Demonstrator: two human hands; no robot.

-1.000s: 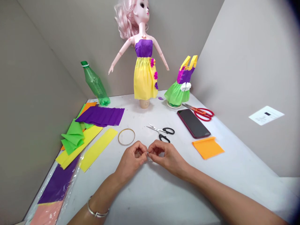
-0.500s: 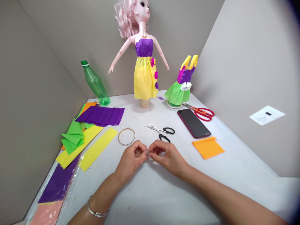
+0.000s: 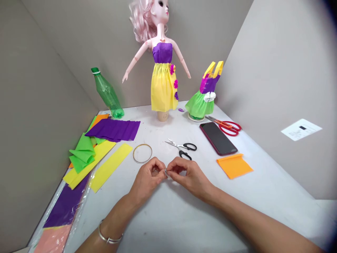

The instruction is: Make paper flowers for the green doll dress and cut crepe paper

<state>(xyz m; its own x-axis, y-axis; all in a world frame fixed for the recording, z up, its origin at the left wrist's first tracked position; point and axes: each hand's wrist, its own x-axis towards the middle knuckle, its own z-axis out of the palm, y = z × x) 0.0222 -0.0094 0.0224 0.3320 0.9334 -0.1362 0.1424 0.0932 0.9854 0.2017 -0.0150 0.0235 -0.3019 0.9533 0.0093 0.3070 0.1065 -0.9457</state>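
Observation:
Near the table's middle, my left hand and my right hand meet with fingertips pinched together. Between them sits a tiny pale, greyish thing, too small to name and mostly covered by the fingers. Just beyond my right hand lie small black-handled scissors with their blades spread. A thin gold bangle rests on the table past my left hand. A folded orange paper piece lies to the right of my right hand, and a yellow strip to the left of my left hand.
At the back stand a doll in purple and yellow, a green bottle and a small green-skirted dress. Red-handled scissors and a phone lie right. Purple and green sheets pile up left.
Both hands keep almost the same pose, fingertips still together at the tiny thing. The whole view has shifted very slightly.

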